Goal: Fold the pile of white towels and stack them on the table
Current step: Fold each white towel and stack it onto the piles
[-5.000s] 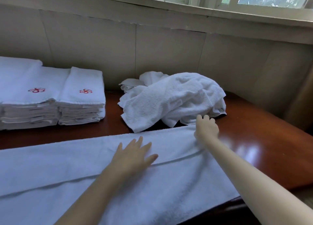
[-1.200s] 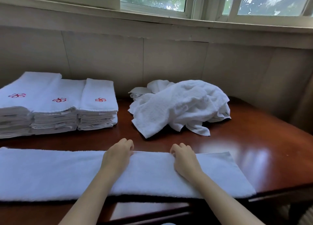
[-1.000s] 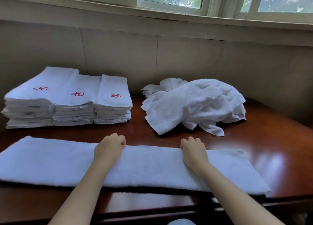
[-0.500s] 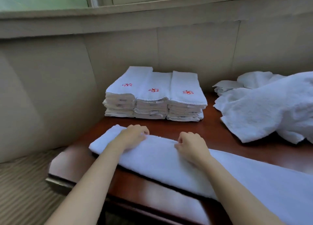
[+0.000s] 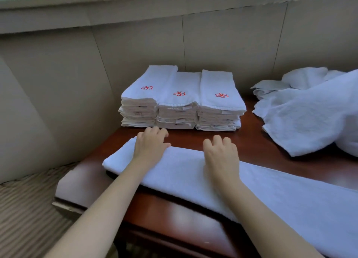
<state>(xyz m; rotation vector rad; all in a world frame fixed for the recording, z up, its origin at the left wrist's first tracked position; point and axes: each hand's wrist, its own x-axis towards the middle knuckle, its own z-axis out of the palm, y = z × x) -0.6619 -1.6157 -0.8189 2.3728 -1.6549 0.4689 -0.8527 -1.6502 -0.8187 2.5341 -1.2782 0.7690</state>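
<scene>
While both hands rest palm-down on it, the long folded towel point(image 5: 186, 172) lies as a narrow white strip along the near edge of the dark wooden surface point(image 5: 251, 147), running from near the surface's left end out past the right border of the view.

1. Left hand point(image 5: 150, 147): placed on the strip close to its left end. The fingers point(image 5: 155, 131) lie close together and bend down over the strip's far edge; the thumb lies on the cloth. Whether the fingertips hook under the edge cannot be told.
2. Right hand point(image 5: 220, 157): placed on the strip just to the right of the left hand, the two apart. Its fingers are slightly spread and curl down at the far edge. Their tips are hidden, so a grip cannot be confirmed.
3. Folded stacks point(image 5: 182, 102): three side by side against the wall point(image 5: 232, 44), behind the hands; each top towel bears a red flower emblem.
4. Unfolded pile point(image 5: 310, 114): loose white towels heaped at the right of the surface, apart from the stacks and beyond the strip.
5. Floor: striped carpet point(image 5: 25, 209) shows at lower left.
</scene>
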